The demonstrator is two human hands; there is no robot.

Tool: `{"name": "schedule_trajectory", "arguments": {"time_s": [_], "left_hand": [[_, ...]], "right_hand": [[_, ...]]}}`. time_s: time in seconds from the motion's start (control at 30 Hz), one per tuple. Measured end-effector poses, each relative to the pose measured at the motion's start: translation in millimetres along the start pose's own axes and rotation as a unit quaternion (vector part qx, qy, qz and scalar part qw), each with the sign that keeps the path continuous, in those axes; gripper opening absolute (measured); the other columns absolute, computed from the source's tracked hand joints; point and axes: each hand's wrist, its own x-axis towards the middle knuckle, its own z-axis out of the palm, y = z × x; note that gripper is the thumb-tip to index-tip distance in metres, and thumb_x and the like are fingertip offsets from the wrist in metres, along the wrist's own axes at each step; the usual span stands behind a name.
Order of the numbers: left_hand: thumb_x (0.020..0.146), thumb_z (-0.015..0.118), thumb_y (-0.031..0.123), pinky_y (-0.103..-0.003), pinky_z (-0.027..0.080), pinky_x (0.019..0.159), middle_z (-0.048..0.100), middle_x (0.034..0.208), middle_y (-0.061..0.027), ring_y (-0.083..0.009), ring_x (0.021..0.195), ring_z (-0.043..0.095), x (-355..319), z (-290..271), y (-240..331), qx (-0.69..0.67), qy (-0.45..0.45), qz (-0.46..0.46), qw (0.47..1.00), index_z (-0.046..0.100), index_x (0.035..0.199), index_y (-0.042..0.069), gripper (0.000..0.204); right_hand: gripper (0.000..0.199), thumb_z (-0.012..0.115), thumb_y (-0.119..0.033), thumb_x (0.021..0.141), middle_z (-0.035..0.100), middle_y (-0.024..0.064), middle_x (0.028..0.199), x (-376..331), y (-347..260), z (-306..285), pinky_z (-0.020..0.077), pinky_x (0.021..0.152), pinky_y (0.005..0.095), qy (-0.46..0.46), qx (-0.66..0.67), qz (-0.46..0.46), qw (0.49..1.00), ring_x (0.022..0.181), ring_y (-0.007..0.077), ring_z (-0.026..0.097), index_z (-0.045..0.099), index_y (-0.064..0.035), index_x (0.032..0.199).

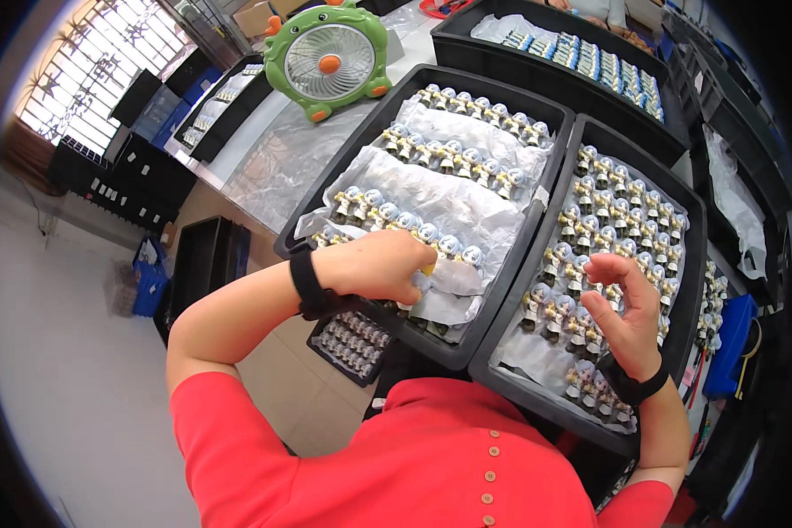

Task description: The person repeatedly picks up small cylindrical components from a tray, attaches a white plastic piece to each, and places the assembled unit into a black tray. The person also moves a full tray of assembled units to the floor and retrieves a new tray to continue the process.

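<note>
My left hand point(383, 268) is over the near part of the left black tray point(457, 354), its fingers closed on a small figurine point(421, 282). Only a yellow and pale blue bit of it shows past my fingers. Next to that hand runs a row of figurines point(385, 214) with pale blue hair, lying on white paper point(431, 198). My right hand point(627, 304) hovers above the right black tray point(697, 264), thumb and curved fingers apart, nothing visible between them. Several rows of similar figurines point(620, 211) fill much of that tray. Dark bands sit on both wrists.
A green animal-shaped fan point(328, 62) stands behind the left tray. Farther back, a black crate point(554, 75) holds rows of blue and white pieces; a person's hand is beyond it. A smaller tray of figurines point(352, 345) sits low under my left forearm. A blue bin point(732, 348) stands at right.
</note>
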Motion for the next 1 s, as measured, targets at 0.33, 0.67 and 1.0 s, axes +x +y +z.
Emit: {"name": "schedule_trajectory", "arguments": {"time_s": [0.33,0.67,1.0], "left_hand": [[0.069,0.071,0.02,-0.039,0.048,0.069,0.066,0.079,-0.0145,-0.0324,0.077,0.063,13.9,1.7,-7.8,0.03,-0.031,-0.02,0.999,0.065,0.103,0.003,0.039],[0.073,0.065,0.006,-0.033,0.048,0.063,0.064,0.073,-0.014,-0.0248,0.065,0.062,-34.0,-42.7,-28.6,-0.028,0.081,-0.128,0.988,0.066,0.094,0.001,0.021],[0.073,0.06,0.005,-0.035,0.048,0.064,0.062,0.068,-0.0165,-0.0301,0.066,0.062,-41.2,-12.4,-30.7,0.001,0.129,-0.098,0.987,0.066,0.091,0.002,0.019]], "right_hand": [[0.031,0.067,-0.006,0.077,0.066,0.0074,0.092,-0.5,-2.5,-1.8,0.0467,0.079,0.0284,0.021,0.005,0.015,1.0,0.085,0.0151,0.061,0.061,-0.0031,0.107],[0.025,0.067,-0.006,0.078,0.066,0.0067,0.087,-0.8,-2.3,-2.9,0.0466,0.077,0.0281,0.011,-0.012,0.016,1.0,0.082,0.0145,0.061,0.062,-0.0023,0.103],[0.019,0.066,-0.005,0.08,0.066,0.0066,0.083,0.3,-1.1,-0.8,0.0476,0.073,0.0267,-0.011,-0.028,0.029,0.999,0.078,0.0143,0.062,0.064,-0.0018,0.099]]}}
